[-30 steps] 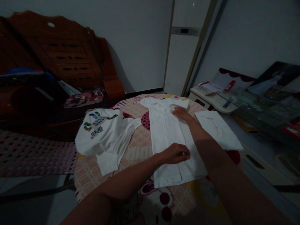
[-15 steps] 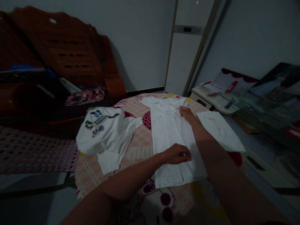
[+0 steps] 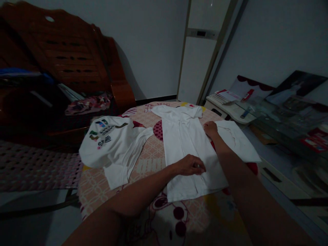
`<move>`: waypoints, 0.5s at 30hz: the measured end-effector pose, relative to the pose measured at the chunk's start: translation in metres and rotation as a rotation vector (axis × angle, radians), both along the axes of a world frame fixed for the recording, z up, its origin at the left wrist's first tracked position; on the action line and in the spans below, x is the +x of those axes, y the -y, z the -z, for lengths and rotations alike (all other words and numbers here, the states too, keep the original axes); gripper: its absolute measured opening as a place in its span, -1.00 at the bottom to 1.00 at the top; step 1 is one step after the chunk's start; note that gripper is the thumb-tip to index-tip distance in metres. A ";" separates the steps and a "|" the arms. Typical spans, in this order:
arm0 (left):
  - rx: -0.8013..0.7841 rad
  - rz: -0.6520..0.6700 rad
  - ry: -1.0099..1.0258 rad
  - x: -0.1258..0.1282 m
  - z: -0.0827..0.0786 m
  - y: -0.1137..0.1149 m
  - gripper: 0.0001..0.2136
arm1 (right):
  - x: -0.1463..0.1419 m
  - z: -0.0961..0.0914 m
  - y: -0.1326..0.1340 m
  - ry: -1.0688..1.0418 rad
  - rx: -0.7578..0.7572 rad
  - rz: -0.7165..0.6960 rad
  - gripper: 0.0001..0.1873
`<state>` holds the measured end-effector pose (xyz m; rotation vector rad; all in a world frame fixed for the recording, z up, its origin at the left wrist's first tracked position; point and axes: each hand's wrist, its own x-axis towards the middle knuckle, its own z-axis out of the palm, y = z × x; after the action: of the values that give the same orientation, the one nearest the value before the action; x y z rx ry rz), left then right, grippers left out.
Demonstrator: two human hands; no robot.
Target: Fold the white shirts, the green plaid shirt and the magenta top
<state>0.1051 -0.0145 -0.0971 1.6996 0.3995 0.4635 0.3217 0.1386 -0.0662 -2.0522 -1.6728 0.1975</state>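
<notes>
A white T-shirt (image 3: 179, 136) lies lengthwise on the round table, sleeves at the far end, with long creases running down its middle. Over its lower half, my left hand (image 3: 189, 165) is curled, thumb and fingers pinched on the fabric. My right hand (image 3: 210, 129) rests at the shirt's right edge, below the sleeve, fingers bent inward; what they hold, if anything, is hidden. Just right of that hand sits a folded white garment (image 3: 238, 141). To the left lies another white shirt (image 3: 115, 143) with a colourful print, loosely bunched.
A patterned cloth (image 3: 151, 160) covers the table. A carved wooden bench (image 3: 69, 54) with a pink floral cloth (image 3: 88, 104) stands at back left. A tall white cabinet-like unit (image 3: 197, 61) is behind. Glass shelving (image 3: 276, 116) and a side stand with papers (image 3: 225, 97) are on the right.
My right hand has moved off the shirt's upper part, to the right and slightly nearer me. The fabric there lies flatter. My left hand has barely moved; the view has shifted slightly.
</notes>
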 end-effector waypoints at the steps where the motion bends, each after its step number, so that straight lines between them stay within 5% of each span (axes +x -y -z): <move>1: -0.008 0.000 0.004 0.000 0.001 0.000 -0.81 | -0.002 0.002 -0.003 0.048 -0.018 0.004 -0.76; 7: 0.051 0.008 -0.002 -0.001 0.002 -0.002 -0.83 | -0.015 0.015 -0.021 0.214 -0.044 -0.065 -0.68; 15: 0.010 0.001 0.005 0.000 0.000 0.000 -0.86 | -0.017 0.020 -0.027 0.187 -0.054 -0.106 -0.68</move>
<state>0.1051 -0.0142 -0.0974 1.7081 0.3937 0.4696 0.3047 0.1655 -0.0865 -2.0771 -1.9104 0.0879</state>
